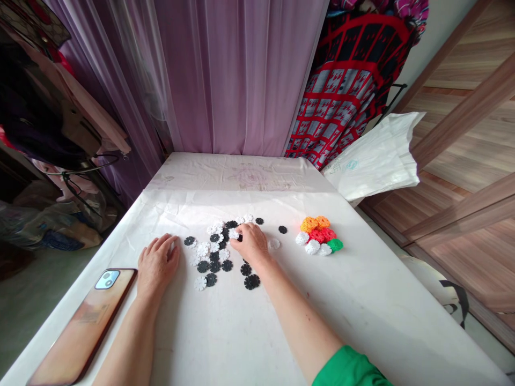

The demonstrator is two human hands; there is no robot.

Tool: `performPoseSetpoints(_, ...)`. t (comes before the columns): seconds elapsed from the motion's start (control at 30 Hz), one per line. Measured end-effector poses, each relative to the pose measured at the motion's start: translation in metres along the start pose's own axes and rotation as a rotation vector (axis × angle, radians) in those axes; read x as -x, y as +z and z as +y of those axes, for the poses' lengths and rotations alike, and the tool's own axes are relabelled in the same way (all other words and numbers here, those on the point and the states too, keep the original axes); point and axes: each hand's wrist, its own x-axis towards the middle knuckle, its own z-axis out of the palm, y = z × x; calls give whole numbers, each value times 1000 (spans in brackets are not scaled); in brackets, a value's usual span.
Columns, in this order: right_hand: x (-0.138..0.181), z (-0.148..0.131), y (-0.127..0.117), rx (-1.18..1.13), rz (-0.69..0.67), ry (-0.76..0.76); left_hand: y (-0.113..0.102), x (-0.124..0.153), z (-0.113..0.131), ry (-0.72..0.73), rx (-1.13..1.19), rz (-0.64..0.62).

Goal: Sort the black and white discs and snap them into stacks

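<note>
Several black and white snowflake-shaped plastic discs [213,256] lie scattered on the white table [249,321]. My right hand [251,242] rests among them, its fingertips pinched on a white disc [234,234]. My left hand [157,265] lies flat on the table left of the pile, fingers spread and holding nothing. To the right sits a joined cluster of orange, red, white and green discs [318,236].
A phone [86,324] lies face down at the table's left front edge. A white plastic bag [378,158] hangs over the far right corner. Purple curtains [225,75] and a red patterned cloth [341,96] stand behind the table. Clutter fills the left side.
</note>
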Motion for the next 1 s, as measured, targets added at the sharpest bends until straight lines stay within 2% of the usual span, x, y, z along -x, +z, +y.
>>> performPoseSetpoints(0.13,23,38,-15,-50,200,8,1,-1,0,-7,-8,-18)
performPoseSetpoints(0.2,37,64,-23,-68,289,84,1,-1,0,-14,-11,-18)
performPoseSetpoints(0.33,54,100,-31,-66,356,183,1,-1,0,-7,-11,-29)
performPoseSetpoints(0.63,47,95,-28,-35,289,236,-2,-1,1,-33,-20,-63)
performPoseSetpoints(0.83,54,101,-31,-21,251,234,-2,-2,0,-34,-26,-68)
performPoseSetpoints(1.0,64,101,-36,166,151,223,0,-2,-1,-23,-22,-48)
